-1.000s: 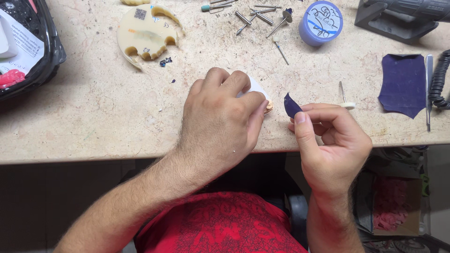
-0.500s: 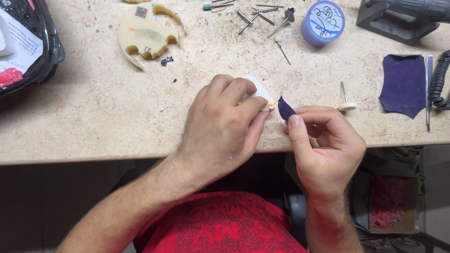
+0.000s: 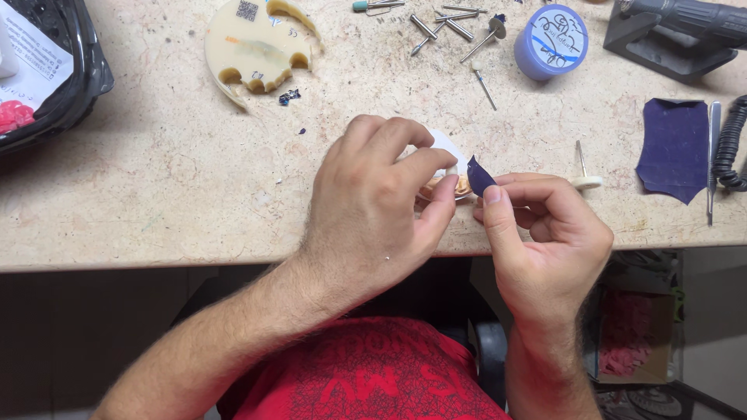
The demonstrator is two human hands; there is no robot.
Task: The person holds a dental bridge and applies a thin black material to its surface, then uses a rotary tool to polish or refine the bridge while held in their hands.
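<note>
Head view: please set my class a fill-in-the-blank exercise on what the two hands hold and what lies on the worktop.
1. The right hand pinches a small dark ____ strip.
2. The left hand holds a small tooth-coloured piece at the front ____ of the worktop.
3. The round blue pot stands to the ____ of the loose metal burs.
4. The cream disc has notches cut out of its ____.

Missing words: blue; edge; right; rim
</note>
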